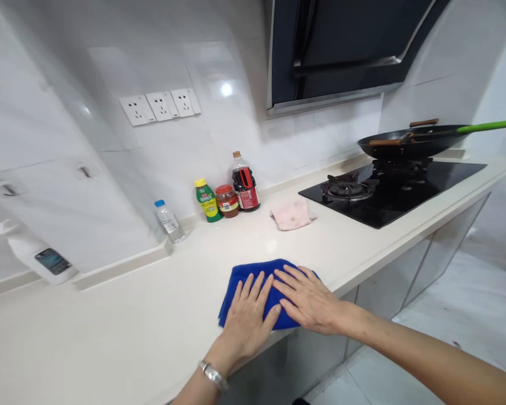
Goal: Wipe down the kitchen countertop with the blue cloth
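A blue cloth lies folded on the white countertop near its front edge. My left hand rests flat on the cloth's left part, fingers stretched out; a metal watch sits on that wrist. My right hand lies flat on the cloth's right part, fingers spread and pointing left, partly overlapping the left hand's fingertips. Both hands press on the cloth and grip nothing.
A pink rag lies further back. Against the wall stand a dark sauce bottle, a red-lidded jar, a green bottle, a small water bottle and a white bottle. A wok sits on the gas hob.
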The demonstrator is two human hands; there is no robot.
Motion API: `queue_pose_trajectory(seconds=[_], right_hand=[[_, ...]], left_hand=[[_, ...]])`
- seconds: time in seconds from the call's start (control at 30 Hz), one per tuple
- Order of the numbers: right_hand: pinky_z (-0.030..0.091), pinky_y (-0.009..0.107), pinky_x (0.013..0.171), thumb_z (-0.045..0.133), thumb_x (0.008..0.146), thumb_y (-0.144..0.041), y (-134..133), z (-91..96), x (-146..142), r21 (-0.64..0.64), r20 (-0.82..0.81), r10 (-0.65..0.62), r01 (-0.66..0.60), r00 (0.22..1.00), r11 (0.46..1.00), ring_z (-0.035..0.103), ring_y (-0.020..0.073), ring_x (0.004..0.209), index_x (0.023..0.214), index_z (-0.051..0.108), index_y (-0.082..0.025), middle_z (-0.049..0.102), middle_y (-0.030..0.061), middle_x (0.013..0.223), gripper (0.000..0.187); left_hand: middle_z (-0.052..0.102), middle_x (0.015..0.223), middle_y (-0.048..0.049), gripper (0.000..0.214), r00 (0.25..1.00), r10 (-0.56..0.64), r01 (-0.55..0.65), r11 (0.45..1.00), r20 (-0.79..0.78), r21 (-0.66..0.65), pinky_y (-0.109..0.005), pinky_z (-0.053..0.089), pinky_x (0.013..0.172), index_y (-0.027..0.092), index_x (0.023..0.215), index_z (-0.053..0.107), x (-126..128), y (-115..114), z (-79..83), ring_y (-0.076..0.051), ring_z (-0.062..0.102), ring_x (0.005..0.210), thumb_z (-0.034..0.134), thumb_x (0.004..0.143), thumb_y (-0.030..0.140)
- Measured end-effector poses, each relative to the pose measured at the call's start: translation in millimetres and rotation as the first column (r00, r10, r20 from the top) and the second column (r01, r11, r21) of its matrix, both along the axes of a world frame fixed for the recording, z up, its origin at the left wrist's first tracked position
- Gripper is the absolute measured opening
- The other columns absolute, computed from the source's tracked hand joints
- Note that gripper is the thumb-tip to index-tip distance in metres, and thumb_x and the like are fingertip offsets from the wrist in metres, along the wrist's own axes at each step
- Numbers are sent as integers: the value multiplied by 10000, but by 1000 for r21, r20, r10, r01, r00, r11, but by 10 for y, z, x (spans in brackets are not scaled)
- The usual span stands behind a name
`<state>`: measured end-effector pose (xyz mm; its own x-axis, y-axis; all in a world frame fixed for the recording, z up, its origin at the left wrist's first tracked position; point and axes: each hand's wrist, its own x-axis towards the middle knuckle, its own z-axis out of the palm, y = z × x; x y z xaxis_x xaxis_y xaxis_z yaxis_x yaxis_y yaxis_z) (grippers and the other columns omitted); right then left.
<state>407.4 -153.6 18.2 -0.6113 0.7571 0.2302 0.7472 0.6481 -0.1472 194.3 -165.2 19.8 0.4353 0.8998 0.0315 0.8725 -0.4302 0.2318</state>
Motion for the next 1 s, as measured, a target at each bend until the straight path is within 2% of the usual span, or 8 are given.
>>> queue_pose_trajectory(seconds=[0.1,0.23,0.4,0.6,0.8,1.0], right_hand=[[222,585,1227,350,1026,-332,108,67,119,3,12,-90,90,996,996,290,353,1532,1565,431,-128,388,147,1632,582],[223,590,1217,326,1013,-319,308,138,79,-34,20,-170,170,985,985,289,369,1524,1565,400,-63,376,179,1634,613],[208,598,1211,332,1014,-349,600,190,-1,-70,13,-245,245,969,967,267,366,1532,1567,402,-105,372,159,1641,608],[189,561,1231,305,1036,-379,674,228,-7,-48,43,-289,291,956,956,278,311,1533,1571,401,-187,375,97,1650,577],[175,533,1254,341,1027,-377,619,240,-54,-44,82,-252,256,964,966,290,264,1534,1574,375,-165,391,84,1643,587],[191,542,1255,320,1026,-379,414,233,-194,-24,98,-267,271,959,962,285,283,1536,1570,381,-129,361,95,1656,602]], left_hand=[[139,1697,-23,686,998,-58,59,998,12,-38,-615,100,1302,299,1621,184,190,372,103,-300,81,1584,304,1024,614],[184,1695,27,648,997,-80,79,995,-13,-60,-528,95,1317,343,1610,237,282,801,161,-248,100,1587,338,1023,598],[208,1693,-5,612,1000,18,-18,1000,-20,25,-541,108,1304,289,1615,258,374,1051,118,-270,145,1580,255,1040,502],[212,1692,-25,651,992,125,-125,992,12,34,-555,104,1297,233,1617,258,463,961,92,-307,149,1576,235,1021,492],[172,1699,-19,686,988,152,-152,988,9,22,-556,101,1300,238,1622,235,346,687,77,-301,131,1580,209,1009,544],[205,1688,-23,671,990,140,-140,989,-6,49,-536,119,1306,222,1610,274,210,507,49,-279,147,1579,242,1005,510]])
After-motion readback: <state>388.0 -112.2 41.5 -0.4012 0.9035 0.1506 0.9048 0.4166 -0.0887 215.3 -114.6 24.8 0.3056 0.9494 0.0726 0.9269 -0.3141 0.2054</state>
